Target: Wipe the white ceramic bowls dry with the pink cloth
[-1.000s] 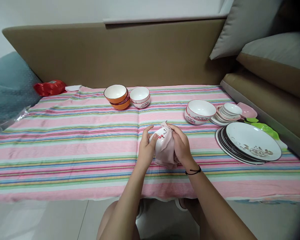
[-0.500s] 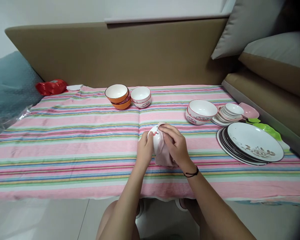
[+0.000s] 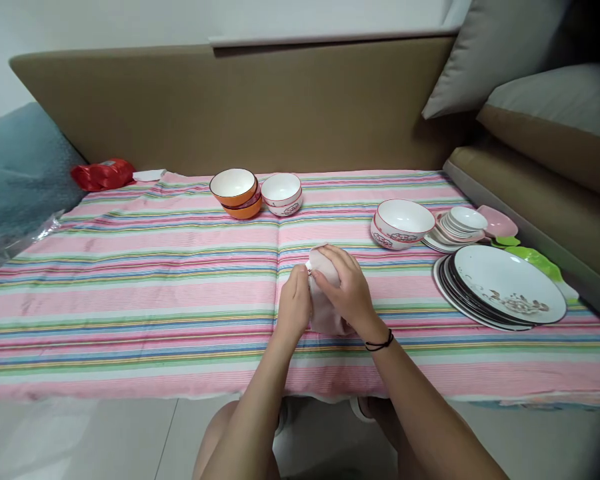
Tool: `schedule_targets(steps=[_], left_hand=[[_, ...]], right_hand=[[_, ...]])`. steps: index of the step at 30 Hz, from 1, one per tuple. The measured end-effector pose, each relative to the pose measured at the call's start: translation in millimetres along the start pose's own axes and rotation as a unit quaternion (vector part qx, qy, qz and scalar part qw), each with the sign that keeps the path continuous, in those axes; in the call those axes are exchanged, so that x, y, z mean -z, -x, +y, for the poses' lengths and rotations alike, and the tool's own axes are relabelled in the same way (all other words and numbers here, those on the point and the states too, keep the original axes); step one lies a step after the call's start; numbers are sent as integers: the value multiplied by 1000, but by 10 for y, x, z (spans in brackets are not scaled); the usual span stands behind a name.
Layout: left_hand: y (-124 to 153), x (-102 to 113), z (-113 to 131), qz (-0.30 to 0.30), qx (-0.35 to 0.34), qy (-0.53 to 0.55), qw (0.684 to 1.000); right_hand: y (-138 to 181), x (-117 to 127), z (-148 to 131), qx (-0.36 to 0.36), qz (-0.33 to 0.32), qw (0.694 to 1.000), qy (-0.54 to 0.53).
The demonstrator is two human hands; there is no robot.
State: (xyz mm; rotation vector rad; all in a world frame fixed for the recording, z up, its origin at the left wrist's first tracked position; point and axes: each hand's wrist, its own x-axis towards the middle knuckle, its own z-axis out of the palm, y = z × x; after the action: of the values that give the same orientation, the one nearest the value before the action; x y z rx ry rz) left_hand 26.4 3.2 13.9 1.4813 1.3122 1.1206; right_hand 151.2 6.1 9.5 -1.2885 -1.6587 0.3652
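Note:
Only a sliver of a small white bowl [image 3: 309,265] shows between my hands, the rest hidden behind a pinkish-beige cloth [image 3: 327,313]. My left hand [image 3: 295,300] is closed on the bowl's left edge, thumb near the rim. On the other side, my right hand [image 3: 349,287] presses the cloth against the bowl, fingers bent over its upper edge. The cloth hangs down below both hands, above the striped pink tablecloth [image 3: 180,300].
Orange bowls [image 3: 234,190] stand stacked beside white bowls [image 3: 282,193] at the back. To the right are larger white bowls [image 3: 405,223], small stacked dishes [image 3: 467,220], a pink dish [image 3: 500,223], green leaf-shaped piece [image 3: 535,261] and large plates [image 3: 510,280]. A red package [image 3: 105,175] lies far left.
My right hand has shifted slightly left with the cloth, which now covers nearly all of the bowl. The bowl's flower-patterned side was visible before. The other dishes have stayed put.

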Motion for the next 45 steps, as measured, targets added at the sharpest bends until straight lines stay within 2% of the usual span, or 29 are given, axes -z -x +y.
schedule_targets(steps=[3, 6, 8, 9, 11, 14, 16, 18, 20, 22, 25, 27, 29, 33, 35, 37, 39, 41, 43, 45], left_hand=[[23, -21, 62, -24, 24, -33, 999], [62, -69, 118, -45, 24, -47, 998], [81, -104, 126, -50, 5, -45, 998], [85, -118, 121, -47, 0, -44, 998], [79, -126, 96, -34, 3, -48, 998], [38, -86, 51, -12, 10, -52, 999], [7, -40, 31, -6, 6, -34, 999], [-17, -4, 23, -3, 12, -14, 1000], [-28, 6, 21, -9, 30, -9, 999], [-25, -10, 22, -22, 31, -15, 999], [-3, -52, 17, -46, 5, -31, 998], [12, -72, 6, -53, -6, -44, 998], [18, -76, -13, -45, -8, -52, 998], [-19, -32, -58, -23, -7, -37, 999], [-58, 13, -76, -18, -7, -9, 1000], [-94, 62, -88, -11, -1, 20, 1000], [-117, 104, -95, -5, 12, 35, 999], [-124, 129, -101, -8, 27, 41, 999], [-118, 135, -104, -17, 44, 48, 998], [-106, 130, -104, -26, 65, 57, 996]], right_hand=[[-42, 24, 100, -97, 3, 989, -107], [-74, 54, 240, -216, 4, 946, -243], [-77, 75, 308, -259, 7, 920, -294], [-73, 87, 322, -259, 8, 918, -301], [-51, 108, 299, -205, 2, 940, -272], [-1, 124, 152, -30, -34, 990, -132], [27, 113, 35, 59, -53, 996, -36], [38, 86, -30, 81, -46, 996, 4], [29, 52, -3, 36, -9, 999, -26], [6, 25, 113, -65, 36, 991, -111], [-27, 16, 335, -240, 61, 939, -239], [-34, 28, 414, -281, 64, 920, -264], [-25, 46, 391, -237, 50, 938, -248], [20, 74, 140, -16, -7, 995, -96], [39, 79, 12, 62, -30, 998, -12], [47, 77, -73, 99, -54, 993, 28], [41, 65, -109, 109, -72, 991, 27], [24, 41, -96, 93, -62, 994, 7], [3, 7, -39, 49, -27, 998, -30], [-14, -27, 50, -25, 8, 995, -92]])
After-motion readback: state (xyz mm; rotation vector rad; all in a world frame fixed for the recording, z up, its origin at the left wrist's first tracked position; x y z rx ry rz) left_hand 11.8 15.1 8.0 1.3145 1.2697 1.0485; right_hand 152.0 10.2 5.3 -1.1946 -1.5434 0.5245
